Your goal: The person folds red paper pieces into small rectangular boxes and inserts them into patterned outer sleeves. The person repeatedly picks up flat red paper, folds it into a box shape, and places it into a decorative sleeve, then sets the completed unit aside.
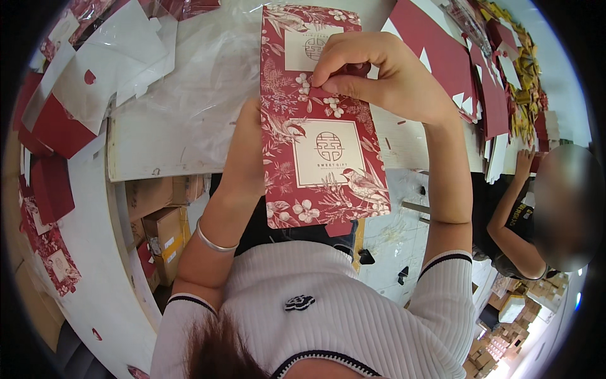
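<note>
- Nearest the camera: the person's white ribbed top [353,316] with dark trim and a small dark flower pin [299,302] on the chest.
- Left forearm rises from the lower edge; a silver bangle [211,241] sits on the wrist.
- Left hand [247,145] is behind the flat red floral box blank [322,151]; only its back and wrist show. Its fingers are hidden by the card, so their state cannot be told; the hand appears to support the blank from behind.
- The box blank is held upright in front of the chest, above the counter's edge, slightly tilted. It is red with white flowers and birds, and carries two pale square panels, one near the top and one at the middle.
- Right hand [372,76] is at the upper part of the blank. Its fingers [331,81] are curled narrow, pinching the card between thumb and fingertips just below the upper pale panel.
- Below the counter on the left: brown cardboard cartons [161,234].
- The white counter [151,151] lies behind the blank, partly covered by clear plastic film [208,76].
- Far left: red and white flat card pieces [69,107] in loose piles.
- Far right: more red card sheets [442,57], stacked and overlapping.
- Right edge: another person [524,221] in a dark top, one hand reaching towards the red sheets.
</note>
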Demonstrator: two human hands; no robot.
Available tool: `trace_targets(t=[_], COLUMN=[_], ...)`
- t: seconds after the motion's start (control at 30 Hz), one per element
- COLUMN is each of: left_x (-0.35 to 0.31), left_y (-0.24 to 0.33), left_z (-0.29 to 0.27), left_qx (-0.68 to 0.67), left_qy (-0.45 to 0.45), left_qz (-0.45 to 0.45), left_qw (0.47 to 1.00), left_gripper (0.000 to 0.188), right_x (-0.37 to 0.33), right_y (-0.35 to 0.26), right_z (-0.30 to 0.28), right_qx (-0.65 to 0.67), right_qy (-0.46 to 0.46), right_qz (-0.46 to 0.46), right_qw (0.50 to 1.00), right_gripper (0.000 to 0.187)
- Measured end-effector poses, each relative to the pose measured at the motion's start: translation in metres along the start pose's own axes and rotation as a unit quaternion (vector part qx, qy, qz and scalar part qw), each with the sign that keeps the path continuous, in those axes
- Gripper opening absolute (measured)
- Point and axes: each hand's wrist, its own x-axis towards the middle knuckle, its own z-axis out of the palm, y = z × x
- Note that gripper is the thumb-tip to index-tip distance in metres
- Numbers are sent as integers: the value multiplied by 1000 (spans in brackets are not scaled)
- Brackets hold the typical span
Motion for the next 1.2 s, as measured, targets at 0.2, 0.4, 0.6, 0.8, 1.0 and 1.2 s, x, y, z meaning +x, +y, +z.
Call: trace_targets(t=[0.2, 0.4, 0.6, 0.8, 1.0, 1.2], left_x=[-1, -4, 3, 2, -6, -14], left_y=[-8, -2, -8, -7, -8, 16], left_z=[0, 6, 0, -1, -7, -7], left_qx=[120, 285, 248, -8, 231, 622], left_qy=[38, 4, -2, 14, -2, 117], left_qz=[43, 100, 81, -12, 45, 330], left_qw=[991, 953, 965, 1000, 972, 700], left_gripper=[19, 15, 15, 23, 16, 14], right_x=[3, 6, 5, 8, 4, 7], right_y=[1, -4, 4, 4, 17, 5], right_z=[-3, -4, 0, 1, -7, 3], right_qx=[-60, -56, 52, 11, 160, 215], right_qy=[-54, -75, -60, -40, 31, 16], right_qz=[-33, -15, 10, -25, 10, 70], right_qw=[996, 996, 997, 999, 987, 974], right_gripper=[8, 8, 6, 15, 20, 16])
